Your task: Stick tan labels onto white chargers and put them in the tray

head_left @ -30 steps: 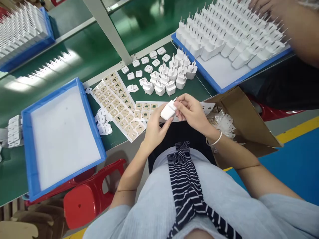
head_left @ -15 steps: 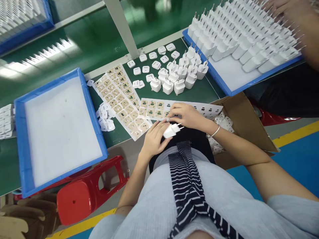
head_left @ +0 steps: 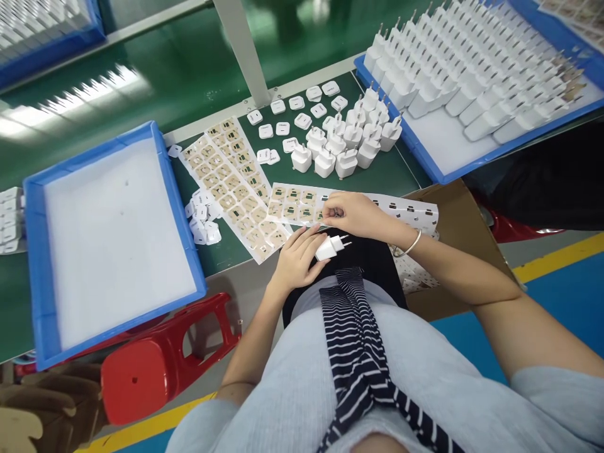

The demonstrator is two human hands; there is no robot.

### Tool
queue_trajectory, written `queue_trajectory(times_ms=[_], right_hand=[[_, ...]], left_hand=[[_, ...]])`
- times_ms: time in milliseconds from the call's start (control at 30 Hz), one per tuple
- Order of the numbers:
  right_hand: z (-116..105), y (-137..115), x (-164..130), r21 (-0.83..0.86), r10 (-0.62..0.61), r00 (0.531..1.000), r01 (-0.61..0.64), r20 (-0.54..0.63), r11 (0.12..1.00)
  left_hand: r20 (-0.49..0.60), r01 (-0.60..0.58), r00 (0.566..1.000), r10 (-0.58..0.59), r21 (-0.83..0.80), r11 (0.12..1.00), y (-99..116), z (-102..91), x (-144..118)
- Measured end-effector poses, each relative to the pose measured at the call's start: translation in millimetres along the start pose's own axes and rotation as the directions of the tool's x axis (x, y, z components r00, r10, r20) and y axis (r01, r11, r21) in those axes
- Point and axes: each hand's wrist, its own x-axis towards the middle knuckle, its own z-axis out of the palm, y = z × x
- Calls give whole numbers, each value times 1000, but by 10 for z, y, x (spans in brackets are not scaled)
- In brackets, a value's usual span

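Observation:
My left hand (head_left: 297, 259) is closed around a white plug charger (head_left: 325, 248), its two pins pointing right, just off the table's front edge. My right hand (head_left: 352, 212) rests over a sheet of stickers (head_left: 293, 202), thumb and fingers drawn together in a pinch. Whatever may be between those fingertips is too small to make out. Two more sticker sheets (head_left: 231, 182) lie overlapping to the left. Beyond my hands several chargers (head_left: 346, 162) stand pins up in a cluster, beside scattered white square pieces (head_left: 283, 128).
At left a blue tray (head_left: 201, 283) has a bare white bottom, with a small pile of white pieces (head_left: 204, 217) beside it. Rows of chargers fill another blue tray (head_left: 438, 176) at right. A cardboard box (head_left: 476, 251) sits below the table edge; a red stool (head_left: 136, 380) is lower left.
My right hand has moved slightly away from my left fingertips onto the sticker sheet. The co-worker's hand over the right tray has gone from view. The charger stays in my left hand.

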Motion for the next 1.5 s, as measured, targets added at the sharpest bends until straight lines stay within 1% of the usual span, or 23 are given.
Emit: queue_trajectory(times_ms=[167,300,367,500,600,767,933,1033,1133,1233,1367,1500], right_hand=[[1,-70,44,30,105,994,-106,35,994],[16,-110,69,12,177,984,-177,3,984],[12,-107,66,-11,166,986,-167,-3,986],[-35,-50,42,23,77,995,-78,62,997],[-58,-7,33,27,47,996,-49,71,998],[-45,-3,52,9,62,995,-63,75,998],[-42,-68,85,-20,121,988,-120,97,993],[-58,-130,111,-53,180,976,-175,123,983],[-86,-202,140,-106,215,963,-199,164,974],[-105,-289,162,-197,235,951,-195,202,961],[-94,-395,159,-347,231,953,-153,196,925],[-72,-424,154,-368,220,959,-143,176,919]], left_hand=[[-66,-94,993,98,64,994,-14,31,-16],[-70,-89,993,94,79,993,-13,39,-12],[-66,-78,994,84,92,993,-11,48,-11],[-67,-75,994,83,114,991,-14,67,-6],[-65,-66,995,74,117,991,-15,68,-2],[-81,-76,993,85,114,991,-14,61,-4],[-61,-62,996,69,112,992,-25,70,-5],[-59,-64,996,72,120,991,-25,73,4],[-70,-78,994,88,143,987,-18,76,11],[-69,-85,993,98,162,983,-12,80,8],[-33,-64,997,71,170,983,-7,79,2],[-49,-91,993,104,208,974,4,73,16]])
